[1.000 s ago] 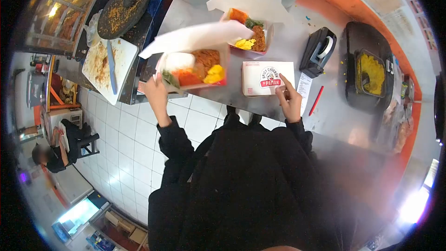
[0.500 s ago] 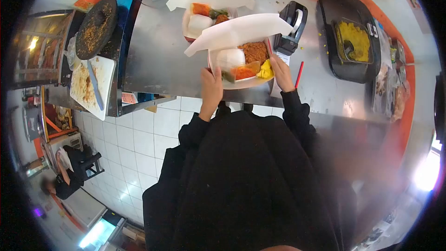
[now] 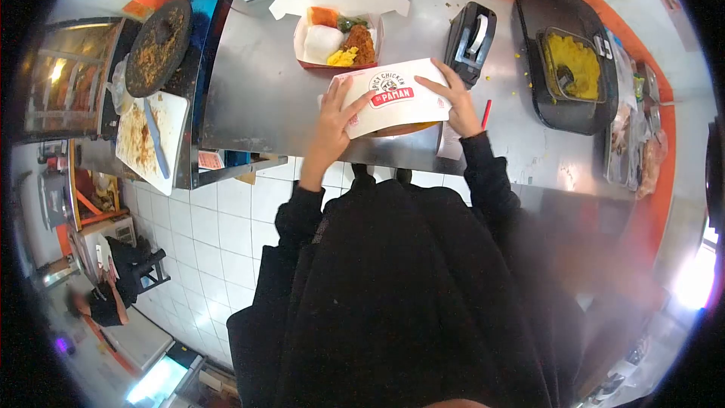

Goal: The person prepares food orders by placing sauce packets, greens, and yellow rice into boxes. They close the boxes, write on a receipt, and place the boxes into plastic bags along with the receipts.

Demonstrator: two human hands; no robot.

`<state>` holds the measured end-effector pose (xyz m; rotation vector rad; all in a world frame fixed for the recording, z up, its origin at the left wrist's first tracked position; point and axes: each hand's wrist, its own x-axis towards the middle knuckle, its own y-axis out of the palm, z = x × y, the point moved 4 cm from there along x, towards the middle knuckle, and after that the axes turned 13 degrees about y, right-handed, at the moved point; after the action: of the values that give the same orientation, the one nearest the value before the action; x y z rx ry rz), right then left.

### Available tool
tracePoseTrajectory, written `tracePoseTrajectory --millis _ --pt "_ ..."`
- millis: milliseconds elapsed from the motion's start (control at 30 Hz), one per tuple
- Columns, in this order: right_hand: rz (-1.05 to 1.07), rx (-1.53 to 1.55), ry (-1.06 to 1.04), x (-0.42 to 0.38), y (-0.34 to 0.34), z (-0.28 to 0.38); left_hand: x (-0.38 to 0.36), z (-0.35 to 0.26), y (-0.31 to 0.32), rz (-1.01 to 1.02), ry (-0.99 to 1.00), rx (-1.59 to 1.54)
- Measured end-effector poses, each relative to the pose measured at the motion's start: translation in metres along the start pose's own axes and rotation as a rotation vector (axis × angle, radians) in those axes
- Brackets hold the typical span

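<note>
A white cardboard takeaway box (image 3: 404,91) with a printed red and black chicken logo stands near the front edge of the metal counter. Its lid is folded down over the food, with a gap still showing along the front side. My left hand (image 3: 332,122) grips the left end, fingers on the lid. At the right end, my right hand (image 3: 456,97) holds the box, its fingertips pressing on the top. Behind it stands a second takeaway box (image 3: 338,65), lid raised, holding white rice (image 3: 322,42), fried chicken (image 3: 361,49), yellow pieces and greens.
A black tape-dispenser-like device (image 3: 470,41) and a red pen (image 3: 486,114) lie to the right. Beyond is a black tray (image 3: 555,117) with a tub of yellow food (image 3: 578,68). On the left are a stone mortar (image 3: 157,53) and a cutting board (image 3: 170,136) with a knife. Another person (image 3: 109,298) sits lower left.
The front box's lid has swung down toward me, covering the rice and chicken. Both my hands have moved from the sides up onto the lid. The rear box is now in fuller view.
</note>
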<state>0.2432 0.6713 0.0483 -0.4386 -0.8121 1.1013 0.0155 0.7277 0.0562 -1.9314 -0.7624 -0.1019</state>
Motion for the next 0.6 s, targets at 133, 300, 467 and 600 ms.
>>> tracePoseTrajectory --millis 133,300,467,600 --pt "0.035 0.433 0.188 -0.006 0.007 0.013 -0.001 -0.012 0.008 -0.472 -0.087 -0.284" --pt "0.567 0.377 0.288 0.037 -0.015 0.001 0.024 0.003 -0.02 -0.267 -0.546 -0.772" --pt "0.808 0.455 0.334 0.029 -0.02 0.013 0.014 -0.001 -0.02 -0.19 -0.415 -0.637" --pt "0.743 0.577 0.303 0.002 -0.018 0.01 0.001 -0.015 -0.01 -0.296 -0.335 -0.524"
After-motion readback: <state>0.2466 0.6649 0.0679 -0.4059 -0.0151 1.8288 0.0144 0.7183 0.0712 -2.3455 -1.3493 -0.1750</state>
